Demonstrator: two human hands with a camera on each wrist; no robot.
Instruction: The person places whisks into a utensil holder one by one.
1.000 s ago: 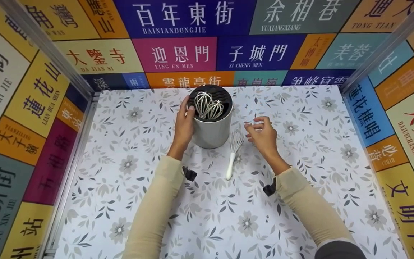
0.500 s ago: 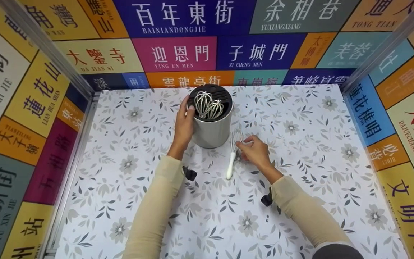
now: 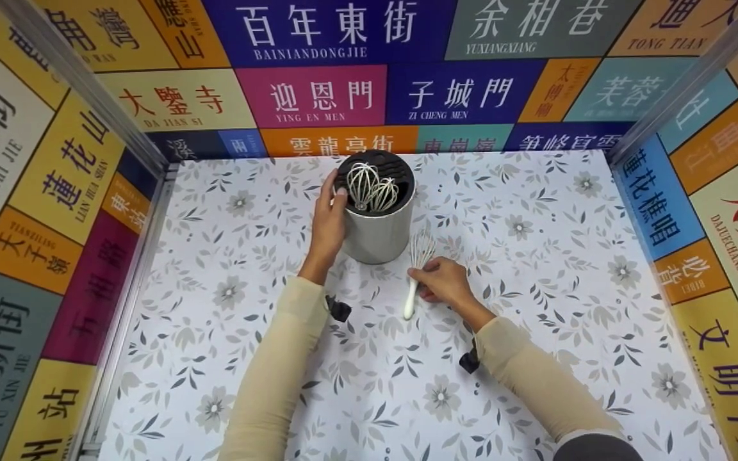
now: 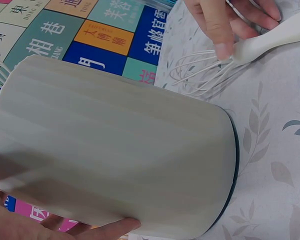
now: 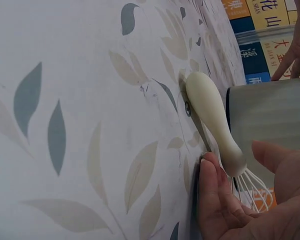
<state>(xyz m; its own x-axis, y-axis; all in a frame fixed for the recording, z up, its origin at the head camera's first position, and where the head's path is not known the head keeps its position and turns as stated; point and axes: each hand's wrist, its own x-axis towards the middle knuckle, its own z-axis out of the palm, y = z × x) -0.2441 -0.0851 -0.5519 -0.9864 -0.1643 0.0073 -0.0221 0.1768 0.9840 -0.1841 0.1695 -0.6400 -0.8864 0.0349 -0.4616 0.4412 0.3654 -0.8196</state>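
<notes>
Both hands work around the grey utensil holder (image 3: 378,224) standing on the floral tabletop (image 3: 535,333): the left hand (image 3: 328,224) wraps its side, fingers curled up to the rim, while two wire whisks (image 3: 372,187) stand inside it. Just right of the holder's base, the right hand (image 3: 444,283) closes thumb and fingers on a white-handled whisk (image 3: 412,288) lying flat, its wire head pointing toward the holder

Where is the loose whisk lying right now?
In the head view the whisk lies flat on the flowered table, just right of the grey holder, with the right hand pinching its white handle near the wires.
</notes>
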